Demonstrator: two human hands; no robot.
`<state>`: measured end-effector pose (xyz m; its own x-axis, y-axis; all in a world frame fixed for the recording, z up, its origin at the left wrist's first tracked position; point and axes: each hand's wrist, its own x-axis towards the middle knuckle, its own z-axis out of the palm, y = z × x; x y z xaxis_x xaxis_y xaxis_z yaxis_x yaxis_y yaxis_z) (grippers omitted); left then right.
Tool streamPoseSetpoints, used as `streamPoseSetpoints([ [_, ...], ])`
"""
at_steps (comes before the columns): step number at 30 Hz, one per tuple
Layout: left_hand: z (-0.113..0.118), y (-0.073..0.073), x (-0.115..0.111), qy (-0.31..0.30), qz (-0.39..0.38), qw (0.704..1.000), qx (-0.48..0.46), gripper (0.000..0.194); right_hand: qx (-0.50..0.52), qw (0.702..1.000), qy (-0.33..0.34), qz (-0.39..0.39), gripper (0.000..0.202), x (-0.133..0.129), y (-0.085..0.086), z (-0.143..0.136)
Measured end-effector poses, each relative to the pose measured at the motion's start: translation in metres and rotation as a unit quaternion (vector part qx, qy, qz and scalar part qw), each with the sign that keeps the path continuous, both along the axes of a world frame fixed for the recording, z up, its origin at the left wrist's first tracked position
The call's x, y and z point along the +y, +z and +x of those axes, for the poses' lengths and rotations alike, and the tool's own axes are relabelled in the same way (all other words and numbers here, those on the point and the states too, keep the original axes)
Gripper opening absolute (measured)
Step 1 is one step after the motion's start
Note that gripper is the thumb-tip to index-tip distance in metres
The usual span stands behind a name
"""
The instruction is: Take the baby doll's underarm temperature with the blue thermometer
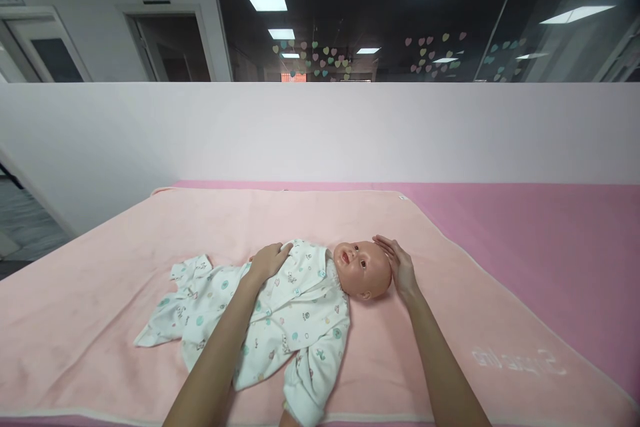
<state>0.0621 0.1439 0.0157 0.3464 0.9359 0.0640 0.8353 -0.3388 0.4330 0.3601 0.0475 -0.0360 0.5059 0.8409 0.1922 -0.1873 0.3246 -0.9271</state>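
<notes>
A baby doll (363, 269) lies on its back on a pink blanket (440, 347), its head to the right. It wears a white printed top (300, 313) and matching trousers (200, 300). Across the doll's belly rests my left hand (270, 261), lying flat on the cloth. My right hand (400, 265) touches the top of the doll's head, its fingers stretched along it. The doll's face is turned up, and one of its hands is partly seen below the sleeve at the bottom edge.
The blanket lies over a pink mat (540, 240), with white lettering at the right. A low white wall (320, 133) runs behind. Beyond it are dark glass with heart stickers and two doorways at the left.
</notes>
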Motion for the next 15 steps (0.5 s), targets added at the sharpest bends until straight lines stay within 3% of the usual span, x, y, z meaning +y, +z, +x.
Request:
streamPoseSetpoints([
  [7,0.0,-0.001,0.0,0.005,-0.004,1.0,-0.004,0.052,-0.023,0.998,0.05,-0.035,0.04,-0.001,0.003,-0.012],
  [15,0.0,-0.001,0.0,0.005,-0.006,1.0,-0.019,0.052,-0.02,1.0,0.009,-0.011,0.049,0.0,0.0,-0.001],
])
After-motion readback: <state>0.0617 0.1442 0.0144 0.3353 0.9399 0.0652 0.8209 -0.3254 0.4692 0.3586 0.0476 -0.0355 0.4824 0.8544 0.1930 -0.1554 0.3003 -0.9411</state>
